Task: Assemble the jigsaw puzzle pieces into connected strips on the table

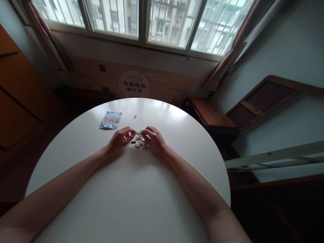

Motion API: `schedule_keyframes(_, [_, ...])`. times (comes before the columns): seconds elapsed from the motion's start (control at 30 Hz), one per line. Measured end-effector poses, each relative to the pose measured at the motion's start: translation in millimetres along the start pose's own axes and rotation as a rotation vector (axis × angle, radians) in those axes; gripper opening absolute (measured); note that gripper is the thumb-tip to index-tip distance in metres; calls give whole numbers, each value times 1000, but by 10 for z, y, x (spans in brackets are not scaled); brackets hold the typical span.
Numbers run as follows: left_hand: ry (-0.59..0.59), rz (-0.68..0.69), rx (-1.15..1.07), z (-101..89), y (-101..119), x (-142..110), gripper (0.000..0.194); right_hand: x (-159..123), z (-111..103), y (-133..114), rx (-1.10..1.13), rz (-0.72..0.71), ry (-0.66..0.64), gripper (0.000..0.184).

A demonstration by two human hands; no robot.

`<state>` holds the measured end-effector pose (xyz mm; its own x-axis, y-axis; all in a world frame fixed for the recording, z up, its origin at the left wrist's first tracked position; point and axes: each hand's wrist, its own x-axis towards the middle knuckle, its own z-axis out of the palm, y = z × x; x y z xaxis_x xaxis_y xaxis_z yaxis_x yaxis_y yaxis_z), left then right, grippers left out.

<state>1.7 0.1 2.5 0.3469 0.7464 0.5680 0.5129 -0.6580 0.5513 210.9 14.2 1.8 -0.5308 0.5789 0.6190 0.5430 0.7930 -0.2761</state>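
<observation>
Left hand [121, 137] at nine o'clock, right hand [155, 137] at three, pinch a blue puzzle part [138, 133], apparently steadying it.

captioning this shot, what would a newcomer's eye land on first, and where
The bright, barred glass windows across the top likely draw the eye first. Below, over the glossy white round table, the bare left hand and right hand frame a loose heap of small, mostly pale jigsaw pieces. A flat, blue-and-orange printed packet lies beyond the left hand.
</observation>
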Motion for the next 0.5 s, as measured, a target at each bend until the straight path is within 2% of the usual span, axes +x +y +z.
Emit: schedule_keyframes(0.5, [-23,-5,-4,-17,7,6,18,5,-7,-2,-9,-8,2,16])
